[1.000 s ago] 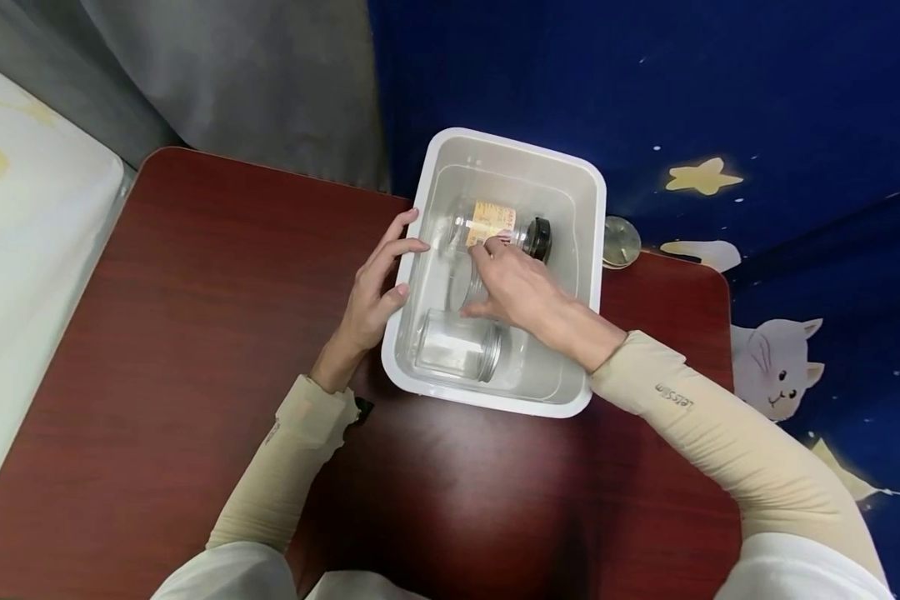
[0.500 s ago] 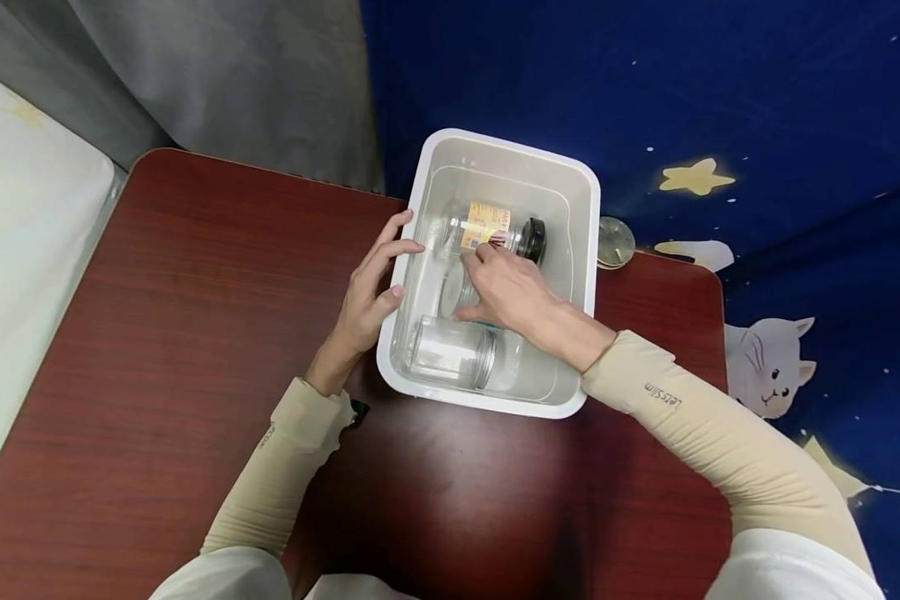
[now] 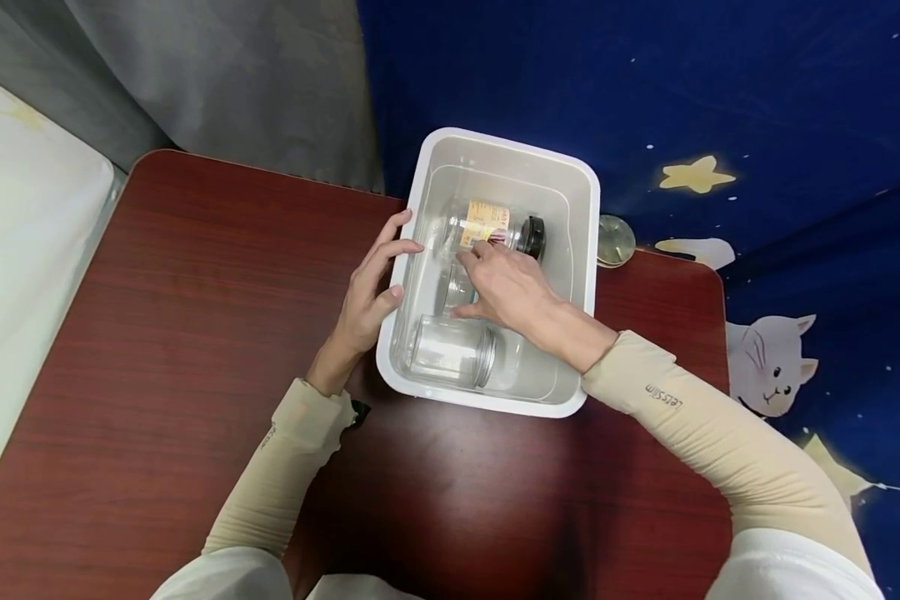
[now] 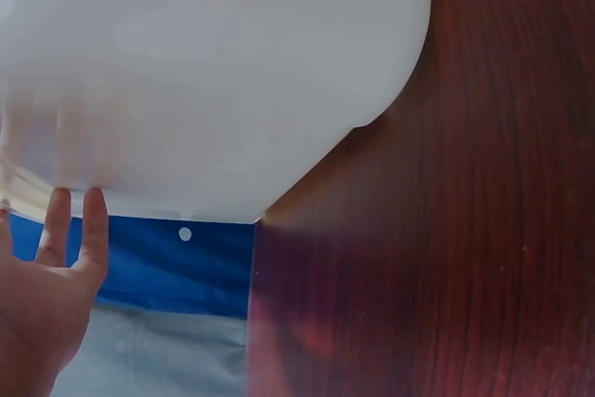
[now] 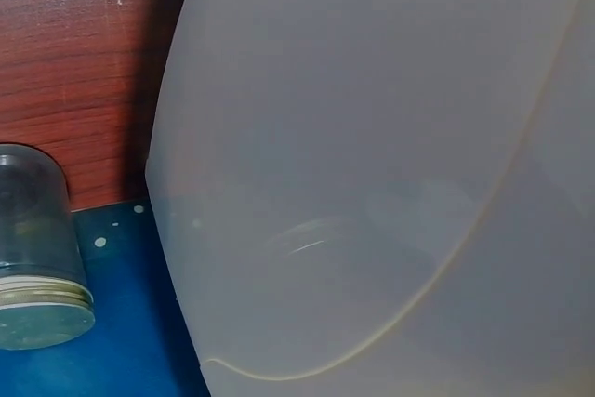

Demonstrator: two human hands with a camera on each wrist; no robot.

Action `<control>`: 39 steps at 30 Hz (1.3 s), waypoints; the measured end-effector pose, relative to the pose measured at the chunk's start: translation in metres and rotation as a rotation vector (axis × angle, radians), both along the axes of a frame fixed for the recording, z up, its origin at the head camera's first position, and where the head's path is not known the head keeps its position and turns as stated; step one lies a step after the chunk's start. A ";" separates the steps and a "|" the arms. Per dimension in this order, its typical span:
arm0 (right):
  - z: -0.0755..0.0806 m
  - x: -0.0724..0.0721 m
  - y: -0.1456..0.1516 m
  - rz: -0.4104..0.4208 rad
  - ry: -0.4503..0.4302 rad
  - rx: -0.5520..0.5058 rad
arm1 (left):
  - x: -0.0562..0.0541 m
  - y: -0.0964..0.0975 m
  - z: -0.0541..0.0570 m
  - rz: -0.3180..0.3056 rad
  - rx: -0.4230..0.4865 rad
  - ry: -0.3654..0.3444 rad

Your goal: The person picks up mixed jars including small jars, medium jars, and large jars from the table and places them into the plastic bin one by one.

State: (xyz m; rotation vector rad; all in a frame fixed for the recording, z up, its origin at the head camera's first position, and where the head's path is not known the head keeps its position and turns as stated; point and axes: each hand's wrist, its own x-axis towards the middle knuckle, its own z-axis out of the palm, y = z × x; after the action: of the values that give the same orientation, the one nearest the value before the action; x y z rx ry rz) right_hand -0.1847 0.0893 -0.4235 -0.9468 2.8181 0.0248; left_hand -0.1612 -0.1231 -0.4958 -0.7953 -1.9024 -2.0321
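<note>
In the head view a white plastic bin [image 3: 487, 406] holds three clear jars lying on their sides. My right hand [image 3: 506, 283] reaches inside, thumb and fingers around the middle jar [image 3: 459, 293], whose right part is hidden under the hand. Behind it lies a jar with an orange label and black lid [image 3: 487, 223]; the fingertips overlap its label. Nearest the front wall is a lidless jar [image 3: 450, 352] with its threaded mouth to the right. My left hand [image 3: 365, 292], fingers extended, touches the bin's left side; in the left wrist view its fingertips meet the wall.
The bin stands on a dark red wooden table [image 3: 217, 333]. Another clear jar with a metal lid [image 5: 42, 258] stands just past the bin's right side. Behind the table hang a grey curtain [image 3: 255, 83] and a blue starry one [image 3: 720, 83].
The middle jar has shifted under my right hand: half a second ago its round end showed, now more of its side does. My left hand stays at the bin's side.
</note>
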 end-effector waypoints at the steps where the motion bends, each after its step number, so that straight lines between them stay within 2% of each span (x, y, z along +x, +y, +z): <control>1: 0.001 0.000 0.001 0.000 0.007 -0.006 | 0.000 0.000 0.000 -0.002 0.000 0.004; 6: 0.005 0.001 0.006 -0.003 0.026 -0.031 | -0.001 0.002 0.001 -0.018 0.005 0.015; 12: 0.007 0.002 0.008 0.012 0.012 -0.051 | -0.001 0.001 -0.001 -0.006 0.015 0.013; 39: 0.015 0.005 0.022 0.038 0.081 -0.147 | -0.003 0.002 -0.002 0.013 0.010 0.027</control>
State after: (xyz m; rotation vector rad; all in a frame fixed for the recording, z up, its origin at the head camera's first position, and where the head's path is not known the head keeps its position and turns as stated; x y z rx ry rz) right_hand -0.1795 0.1113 -0.4086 -1.0524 2.9089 -0.1444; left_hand -0.1640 -0.1216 -0.4982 -0.8011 -1.8764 -2.0118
